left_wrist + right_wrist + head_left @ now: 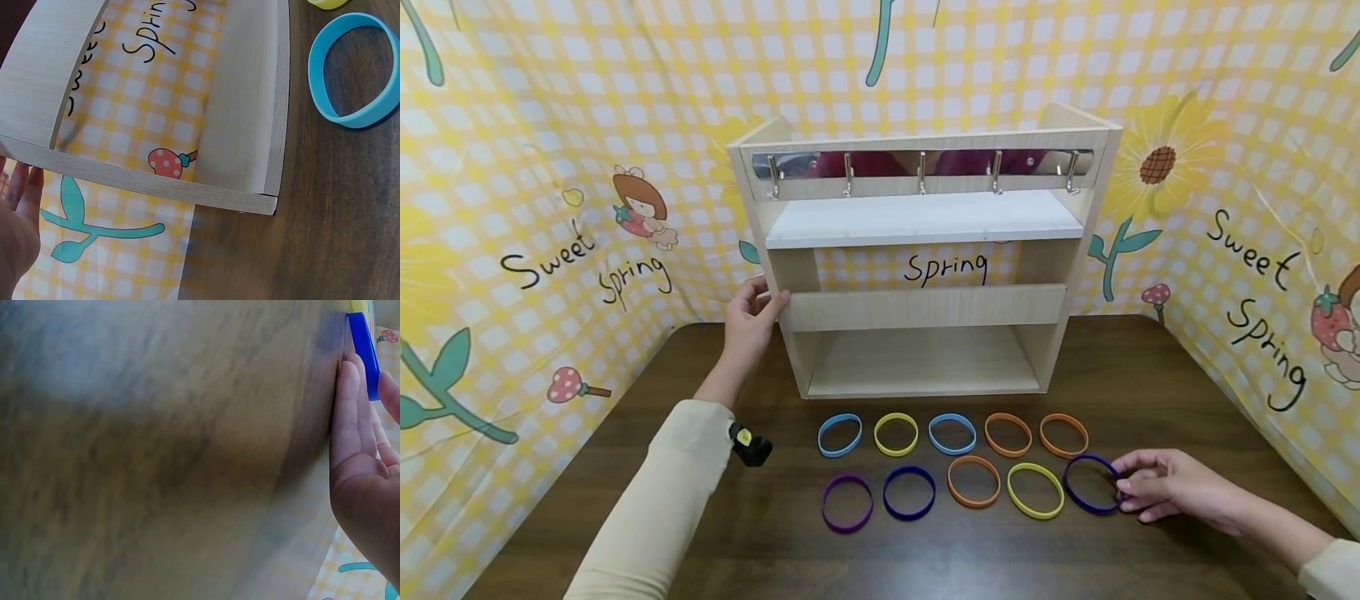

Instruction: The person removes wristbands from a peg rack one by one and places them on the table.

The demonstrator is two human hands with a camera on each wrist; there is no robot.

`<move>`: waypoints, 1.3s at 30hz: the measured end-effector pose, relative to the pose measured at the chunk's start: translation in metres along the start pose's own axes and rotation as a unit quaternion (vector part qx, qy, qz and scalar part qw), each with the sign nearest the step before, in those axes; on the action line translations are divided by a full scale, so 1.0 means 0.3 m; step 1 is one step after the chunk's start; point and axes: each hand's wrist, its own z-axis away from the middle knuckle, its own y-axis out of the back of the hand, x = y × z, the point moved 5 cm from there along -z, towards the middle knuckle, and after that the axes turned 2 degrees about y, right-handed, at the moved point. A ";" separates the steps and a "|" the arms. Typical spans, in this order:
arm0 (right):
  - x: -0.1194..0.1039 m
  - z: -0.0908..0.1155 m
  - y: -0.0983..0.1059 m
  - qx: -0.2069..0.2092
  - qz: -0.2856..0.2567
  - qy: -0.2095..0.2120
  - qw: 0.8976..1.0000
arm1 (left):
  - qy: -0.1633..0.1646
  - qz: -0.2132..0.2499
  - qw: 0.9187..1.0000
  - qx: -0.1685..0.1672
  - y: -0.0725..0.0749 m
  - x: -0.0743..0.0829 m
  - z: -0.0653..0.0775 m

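My left hand (pixel 749 317) grips the left side panel of a small wooden shelf (pixel 925 310), thumb on the front edge and fingers behind it. In the left wrist view the fingers (pixel 28 194) show at the panel's edge. On the right, my right hand (pixel 1176 490) pinches the near side of a dark blue silicone wristband (pixel 1093 507) between thumb and fingers, low over the table. The right wrist view shows this blue band (pixel 364 356) between thumb and fingers. Just left of it lies a yellow wristband (pixel 1035 513).
Two rows of wristbands lie before the shelf, among them a light blue one (pixel 840 452), an orange one (pixel 973 502), a purple one (pixel 847 528) and another dark blue one (pixel 910 515). A metal rail with several hooks (pixel 922 171) crosses the shelf's top. Checkered cloth (pixel 550 125) encloses the table (pixel 760 542).
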 end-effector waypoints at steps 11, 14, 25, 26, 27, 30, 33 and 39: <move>-0.003 -0.004 0.006 0.012 0.037 -0.020 0.999 | -0.005 0.005 1.000 -0.002 0.006 -0.058 -0.033; -0.006 -0.009 0.006 0.015 0.041 -0.023 0.999 | -0.002 0.008 1.000 0.004 0.015 -0.082 -0.045; -0.017 -0.023 -0.002 0.009 0.048 -0.011 0.999 | 0.006 0.009 1.000 0.006 0.012 -0.004 -0.007; -0.019 -0.025 -0.001 0.009 0.050 -0.009 0.999 | 0.007 0.009 1.000 0.006 0.014 -0.003 -0.006; -0.021 -0.026 0.000 0.010 0.053 -0.009 0.998 | 0.008 0.010 1.000 0.006 0.015 -0.003 -0.006; -0.029 -0.030 0.007 0.015 0.066 -0.006 0.998 | 0.009 0.015 1.000 0.003 0.025 -0.014 -0.010; -0.040 -0.035 0.016 0.023 0.074 -0.003 0.997 | 0.006 0.007 1.000 -0.001 0.036 -0.025 -0.012; -0.067 -0.050 0.028 0.035 0.066 0.014 0.997 | 0.009 -0.004 1.000 0.008 0.075 -0.089 -0.001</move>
